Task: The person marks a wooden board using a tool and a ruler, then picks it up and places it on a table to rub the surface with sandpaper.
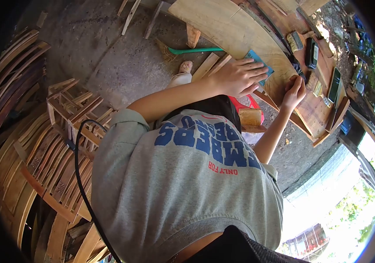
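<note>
My left hand [241,77] lies flat with its fingers stretched out over a blue sheet [253,56] that looks like sandpaper. The sheet rests on a long, curved, pale wooden board [222,24], its corners showing past my fingers. To the right, over the board's near end, my right hand [295,91] is closed with its fingers curled. Whatever it grips, if anything, is too small or hidden to make out. Just beyond that hand, a small dark item [298,66] sits near the board's edge.
On the wooden worktable [312,111] are a brush-like block [295,40], a black case [311,53] and a dark oblong object [334,84]. A green-handled broom [196,50] lies on the floor. Wooden frames [71,109] and stacked curved slats [16,79] fill the left. A red bag [255,104] hangs near my waist.
</note>
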### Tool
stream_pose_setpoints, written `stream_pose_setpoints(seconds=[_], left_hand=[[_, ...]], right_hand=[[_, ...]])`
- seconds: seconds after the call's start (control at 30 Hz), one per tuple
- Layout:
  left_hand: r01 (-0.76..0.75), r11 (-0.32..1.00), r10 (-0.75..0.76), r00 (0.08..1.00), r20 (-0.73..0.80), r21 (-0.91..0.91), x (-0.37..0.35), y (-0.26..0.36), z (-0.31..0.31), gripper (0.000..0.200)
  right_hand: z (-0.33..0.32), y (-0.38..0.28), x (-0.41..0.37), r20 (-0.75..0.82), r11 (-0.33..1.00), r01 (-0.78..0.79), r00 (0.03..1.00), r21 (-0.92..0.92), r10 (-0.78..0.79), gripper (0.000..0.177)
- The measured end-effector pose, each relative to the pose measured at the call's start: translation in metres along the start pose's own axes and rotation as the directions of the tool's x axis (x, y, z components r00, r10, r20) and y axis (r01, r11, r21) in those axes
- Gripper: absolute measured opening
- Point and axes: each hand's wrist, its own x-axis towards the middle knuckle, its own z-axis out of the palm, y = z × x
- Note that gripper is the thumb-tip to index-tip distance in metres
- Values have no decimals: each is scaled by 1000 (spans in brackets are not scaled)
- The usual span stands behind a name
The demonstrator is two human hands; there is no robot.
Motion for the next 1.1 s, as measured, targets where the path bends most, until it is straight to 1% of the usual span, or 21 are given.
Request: stream_pose_setpoints(seconds=[0.1, 0.23, 0.27, 0.33, 0.37, 0.4, 0.43, 0.47, 0.5, 0.53, 0.6, 0.63, 0.7, 0.73, 0.77, 0.8, 0.87, 0.9, 0.97, 1.0, 1.1], left_hand=[[139, 988, -147, 981, 127, 70, 10, -26, -35, 30], [300, 891, -268, 953, -138, 340, -11, -143, -81, 32], [450, 861, -438, 893, -102, 237, -5, -147, -93, 39], [312, 893, -288, 950, -120, 323, 5, -134, -67, 33], [400, 887, -400, 915, -50, 232, 13, -105, -47, 33], [194, 948, -182, 981, -71, 252, 21, -84, -23, 33], [286, 949, -302, 946, 116, 134, 36, -43, -19, 33], [157, 986, -165, 970, 179, 56, 42, -20, -8, 36], [-83, 996, 84, 996, -29, 15, 31, -16, 34, 38], [-98, 995, 98, 995, -31, 6, 37, -20, 25, 38], [-21, 998, 13, 989, 149, 53, 42, -39, 0, 39], [205, 979, -205, 960, 191, 25, 38, -59, -15, 37], [248, 959, -256, 966, 43, 136, 25, -135, -26, 37], [550, 768, -640, 682, 353, 329, 45, -136, -76, 40], [268, 916, -260, 963, -68, 297, 27, -166, -76, 42], [257, 920, -250, 966, -64, 294, 27, -160, -71, 42], [492, 787, -582, 793, 181, 372, 33, -133, -56, 44], [367, 900, -374, 927, -16, 235, 30, -110, -32, 45], [180, 962, -211, 968, 136, 207, 34, -50, -8, 41], [17, 998, -16, 1000, -20, 66, 34, -31, 3, 33], [127, 991, -131, 987, 90, 50, 30, -49, -6, 35]], right_hand=[[-3, 2, 0, -8, 1000, -3, 1000, -4, 3, 38], [2, -3, -2, -56, 1000, 2, 998, -26, -3, 38], [3, -4, -3, -68, 999, 9, 998, -38, -12, 38], [1, -1, -2, -71, 999, 19, 997, -46, -22, 38], [1, 0, -3, -59, 998, 31, 998, -56, -34, 38], [2, -1, -3, -76, 998, 27, 997, -56, -31, 38], [2, -2, -4, -79, 998, 23, 997, -56, -27, 38], [1, -3, -4, -83, 998, 20, 996, -58, -25, 38], [1, -1, -4, -90, 999, 31, 995, -43, -35, 39], [2, -5, -5, -92, 996, 3, 996, -86, -11, 39], [2, -3, -5, -99, 995, 21, 995, -98, -30, 39], [3, -5, -5, -111, 995, 17, 993, -94, -27, 39], [4, -8, -5, -108, 995, 12, 994, -103, -23, 39], [4, -8, -6, -121, 995, 6, 992, -101, -18, 39], [5, -8, -7, -118, 995, -1, 993, -99, -11, 38], [5, -8, -7, -116, 995, -4, 993, -96, -7, 38], [5, -8, -6, -138, 993, -20, 990, -118, 3, 37], [4, -7, -6, -119, 993, -10, 993, -117, -4, 37], [5, -6, -7, -107, 993, -4, 994, -118, -9, 37], [6, -7, -7, -117, 995, -16, 993, -103, 4, 37], [3, -3, -4, -130, 994, -14, 992, -112, -1, 37]])
